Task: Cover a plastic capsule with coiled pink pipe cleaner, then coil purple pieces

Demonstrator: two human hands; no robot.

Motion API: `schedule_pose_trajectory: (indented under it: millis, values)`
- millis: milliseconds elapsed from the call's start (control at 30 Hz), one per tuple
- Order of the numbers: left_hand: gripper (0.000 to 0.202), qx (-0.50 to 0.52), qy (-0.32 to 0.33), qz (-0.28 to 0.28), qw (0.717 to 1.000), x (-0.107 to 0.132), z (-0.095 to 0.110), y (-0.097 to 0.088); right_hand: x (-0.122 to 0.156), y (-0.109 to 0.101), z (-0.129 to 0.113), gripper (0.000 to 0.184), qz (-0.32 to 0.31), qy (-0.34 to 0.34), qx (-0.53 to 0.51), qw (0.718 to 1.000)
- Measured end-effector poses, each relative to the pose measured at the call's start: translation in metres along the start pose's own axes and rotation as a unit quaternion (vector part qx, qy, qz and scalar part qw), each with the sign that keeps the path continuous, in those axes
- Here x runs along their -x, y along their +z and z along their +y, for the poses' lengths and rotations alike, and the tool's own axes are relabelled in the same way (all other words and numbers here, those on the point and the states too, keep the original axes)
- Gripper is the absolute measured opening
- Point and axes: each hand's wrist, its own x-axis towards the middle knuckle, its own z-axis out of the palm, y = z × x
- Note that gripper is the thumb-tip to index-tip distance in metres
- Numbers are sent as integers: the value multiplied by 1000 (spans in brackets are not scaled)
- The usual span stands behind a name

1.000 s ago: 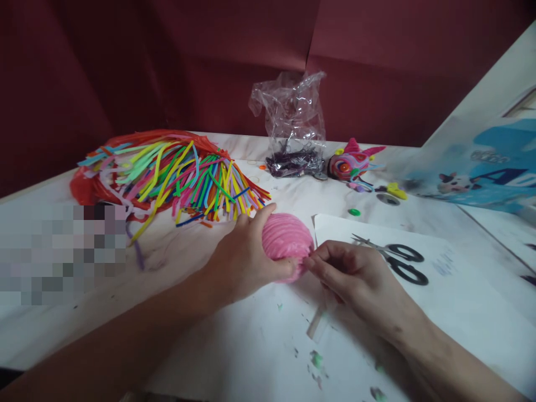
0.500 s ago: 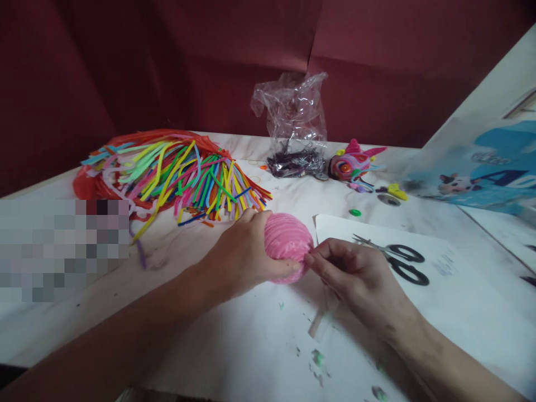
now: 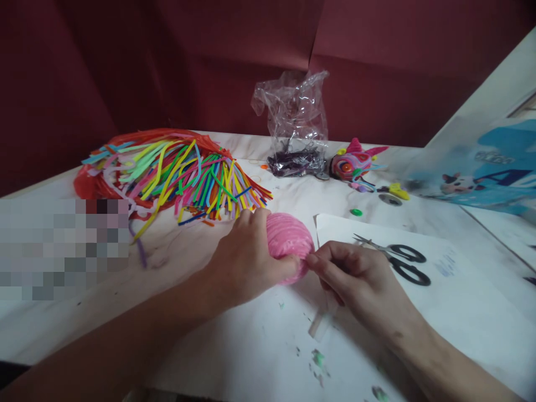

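Observation:
A ball [image 3: 291, 237] wound with rows of fuzzy pink pipe cleaner sits in the grip of my left hand [image 3: 249, 257], whose fingers wrap its far left side while the thumb presses its front. My right hand [image 3: 358, 273] is closed in a pinch at the ball's right edge, on what looks like the end of a pink pipe cleaner [image 3: 305, 259]; the fingertips mostly hide it. Black-handled scissors [image 3: 402, 259] lie on a white paper sheet [image 3: 452, 296] just beyond my right hand.
Multicoloured pipe cleaners [image 3: 201, 178] spill from a red plastic bag [image 3: 87, 181] at the left. Behind stand a clear bag [image 3: 297, 123] with dark contents and a colourful fish-like craft figure [image 3: 354, 164]. A green button [image 3: 356, 212], a clear strip [image 3: 320, 324] and a blue package [image 3: 498, 162] lie rightward.
Both hands and the ball have shifted very slightly right. My left thumb has bent and moved closer to my right fingertips. Both grips stay closed.

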Motion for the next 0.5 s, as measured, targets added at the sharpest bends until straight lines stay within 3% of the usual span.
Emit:
schedule_pose_trajectory:
  millis: [133,500]
  values:
    - [73,17,23,-3,1000,0,-4,2,-1,-2,0,26,4,-16,11,1000]
    - [55,69,43,-9,997,-1,0,-3,-3,0,0,26,-1,-42,10,999]
